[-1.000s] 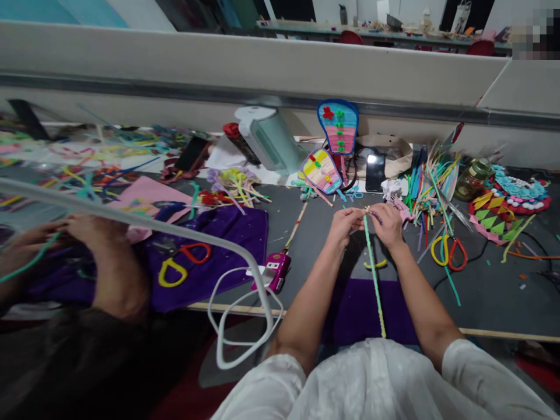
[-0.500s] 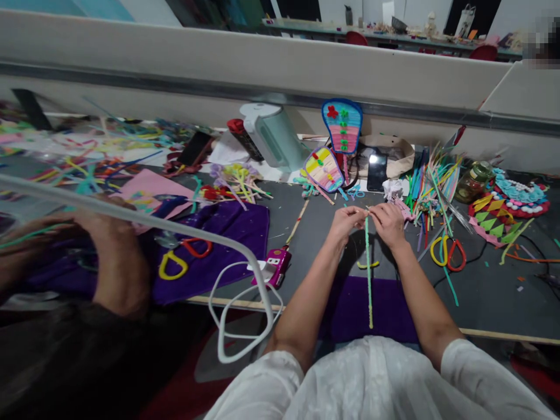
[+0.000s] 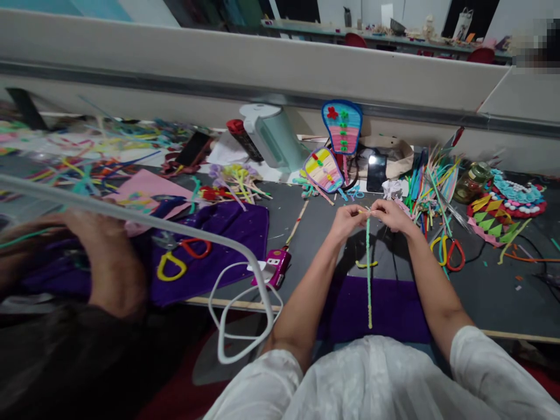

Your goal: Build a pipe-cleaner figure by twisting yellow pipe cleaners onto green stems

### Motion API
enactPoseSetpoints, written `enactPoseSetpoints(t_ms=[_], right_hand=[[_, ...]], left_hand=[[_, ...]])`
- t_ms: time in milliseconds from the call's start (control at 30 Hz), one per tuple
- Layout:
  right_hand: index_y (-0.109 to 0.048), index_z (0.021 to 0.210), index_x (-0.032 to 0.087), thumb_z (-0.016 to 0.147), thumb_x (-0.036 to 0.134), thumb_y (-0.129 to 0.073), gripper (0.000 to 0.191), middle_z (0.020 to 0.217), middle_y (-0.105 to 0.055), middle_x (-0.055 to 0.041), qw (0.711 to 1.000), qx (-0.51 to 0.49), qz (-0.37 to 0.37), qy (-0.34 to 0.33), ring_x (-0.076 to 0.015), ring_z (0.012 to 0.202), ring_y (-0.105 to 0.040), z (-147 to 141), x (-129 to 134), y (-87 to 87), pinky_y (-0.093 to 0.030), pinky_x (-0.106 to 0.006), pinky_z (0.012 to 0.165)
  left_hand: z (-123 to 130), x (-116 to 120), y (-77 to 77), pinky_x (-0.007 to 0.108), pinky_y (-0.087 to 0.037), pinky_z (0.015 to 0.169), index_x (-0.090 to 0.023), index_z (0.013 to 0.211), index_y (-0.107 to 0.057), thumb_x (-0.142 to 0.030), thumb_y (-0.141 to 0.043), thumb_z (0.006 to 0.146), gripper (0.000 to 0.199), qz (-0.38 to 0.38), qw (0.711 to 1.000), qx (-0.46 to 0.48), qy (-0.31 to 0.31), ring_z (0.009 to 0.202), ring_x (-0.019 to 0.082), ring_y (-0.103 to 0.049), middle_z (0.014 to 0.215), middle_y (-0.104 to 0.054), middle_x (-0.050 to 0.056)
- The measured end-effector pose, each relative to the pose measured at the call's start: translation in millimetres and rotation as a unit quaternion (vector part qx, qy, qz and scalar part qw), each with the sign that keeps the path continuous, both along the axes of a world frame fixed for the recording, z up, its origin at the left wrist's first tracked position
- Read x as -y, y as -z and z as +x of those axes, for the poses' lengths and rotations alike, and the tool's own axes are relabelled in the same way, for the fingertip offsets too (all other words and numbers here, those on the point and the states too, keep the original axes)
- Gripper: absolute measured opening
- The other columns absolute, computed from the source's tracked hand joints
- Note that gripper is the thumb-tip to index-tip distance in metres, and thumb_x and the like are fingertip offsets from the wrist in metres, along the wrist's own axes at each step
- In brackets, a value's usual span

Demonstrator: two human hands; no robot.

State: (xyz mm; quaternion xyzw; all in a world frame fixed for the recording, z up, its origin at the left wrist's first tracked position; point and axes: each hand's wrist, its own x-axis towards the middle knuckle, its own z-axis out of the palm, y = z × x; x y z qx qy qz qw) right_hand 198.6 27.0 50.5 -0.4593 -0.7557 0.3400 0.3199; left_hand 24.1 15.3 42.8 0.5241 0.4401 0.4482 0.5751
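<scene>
Over the table, my left hand (image 3: 349,220) pinches the top end of a long thin stick (image 3: 369,274) wrapped in light green fuzzy pipe cleaner, yellow at its lower end. A bit of yellow shows between the left fingertips. My right hand (image 3: 391,216) is closed at the same end, its fingertips close to the left ones; exactly what they grip is too small to tell. The stick points down toward my body. Beneath it lie a short bent yellow pipe cleaner (image 3: 366,264) and a purple cloth (image 3: 380,303) at the table edge.
Red-and-yellow scissors (image 3: 447,252) and a pipe cleaner bundle (image 3: 431,189) lie right. Behind stand two decorated fans (image 3: 342,125) and a kettle (image 3: 273,137). A magenta device (image 3: 277,268) and a white looped tube (image 3: 245,251) are left, beside another person's arm (image 3: 114,262).
My right hand has turned slightly and its forearm has swung outward to the right. The stick hangs in nearly the same place. The other person's arm has shifted a little left.
</scene>
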Motion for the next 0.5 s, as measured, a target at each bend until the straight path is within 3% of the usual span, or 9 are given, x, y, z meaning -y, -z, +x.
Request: enactPoseSetpoints(t_ms=[100, 267, 433, 500], right_hand=[[-0.062, 0.076, 0.018, 0.076, 0.028, -0.059, 0.011, 0.066, -0.060, 0.0019, 0.998, -0.058, -0.033, 0.000, -0.0118, 0.059, -0.049, 1.9, -4.5, 0.6, -0.035, -0.024, 0.057], [-0.063, 0.068, 0.018, 0.072, 0.034, -0.059, 0.017, 0.059, -0.057, 0.0028, 0.996, -0.073, -0.045, -0.003, -0.0106, 0.056, -0.046, 0.6, -6.0, -2.0, -0.031, -0.023, 0.054], [-0.056, 0.056, 0.019, 0.069, 0.038, -0.058, 0.023, 0.047, -0.044, 0.0057, 0.973, -0.138, -0.186, -0.015, -0.0090, 0.047, -0.036, -5.8, -10.6, 1.5, -0.026, -0.024, 0.049], [-0.054, 0.057, 0.019, 0.071, 0.039, -0.056, 0.025, 0.047, -0.043, 0.0059, 0.967, -0.149, -0.204, -0.012, -0.0090, 0.046, -0.035, -7.5, -10.5, 4.5, -0.025, -0.024, 0.048]], left_hand=[[-2.2, -0.4, 0.4, 0.024, -0.045, 0.052, -0.013, 0.072, -0.068, -0.041, -0.080, 0.059, 0.033, -0.012, 1.000, 0.007, 0.000, 0.050, 0.012, -0.056, 0.056, -0.062, 0.001], [-3.3, -0.8, -1.6, 0.024, -0.045, 0.051, -0.013, 0.071, -0.068, -0.039, -0.081, 0.057, 0.032, -0.027, 0.999, 0.019, -0.002, 0.050, 0.012, -0.056, 0.055, -0.062, 0.001], [-1.8, -1.4, -4.4, 0.023, -0.044, 0.050, -0.013, 0.070, -0.068, -0.037, -0.081, 0.055, 0.031, -0.039, 0.999, 0.021, -0.009, 0.049, 0.011, -0.055, 0.055, -0.061, 0.000], [-2.3, -2.5, -2.7, 0.023, -0.045, 0.050, -0.013, 0.071, -0.068, -0.036, -0.082, 0.054, 0.032, -0.054, 0.998, 0.032, -0.013, 0.049, 0.011, -0.056, 0.055, -0.061, 0.000]])
